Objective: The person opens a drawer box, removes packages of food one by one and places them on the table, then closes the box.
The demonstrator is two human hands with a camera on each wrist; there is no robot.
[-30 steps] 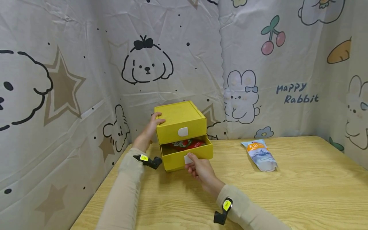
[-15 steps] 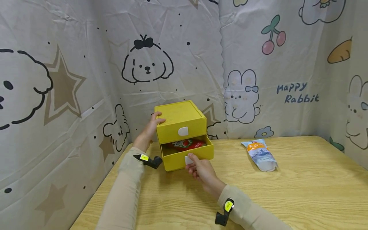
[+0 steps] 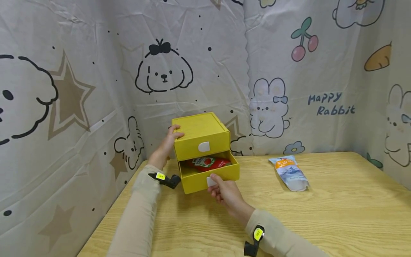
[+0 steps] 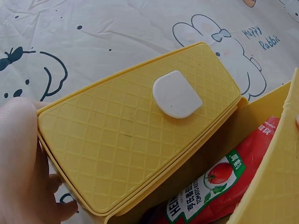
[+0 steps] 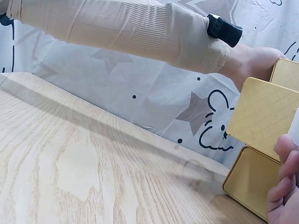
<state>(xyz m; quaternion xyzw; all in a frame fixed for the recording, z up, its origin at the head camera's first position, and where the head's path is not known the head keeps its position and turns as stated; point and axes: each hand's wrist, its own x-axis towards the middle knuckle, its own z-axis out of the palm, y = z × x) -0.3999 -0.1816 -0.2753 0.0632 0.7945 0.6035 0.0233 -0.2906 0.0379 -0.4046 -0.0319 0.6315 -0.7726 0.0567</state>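
In the head view my left hand grips the upper left edge of a yellow drawer box, its fingers bent over the top. The upper drawer, with a white tab, stays closed. Below it a yellow drawer is pulled out, tilted a little. My right hand pinches that drawer's white handle between thumb and fingers. Inside lies a red Heinz tomato ketchup pouch, partly hidden by the drawer front. From the right wrist, another yellow panel shows under the pulled-out drawer.
A blue and white bag with an orange label lies to the right on the wooden table. Behind the box hangs a printed cloth, which also runs along the left and right sides.
My right hand has drawn the drawer slightly farther out toward me and to the right. More of the ketchup pouch shows. The left hand keeps its place on the box.
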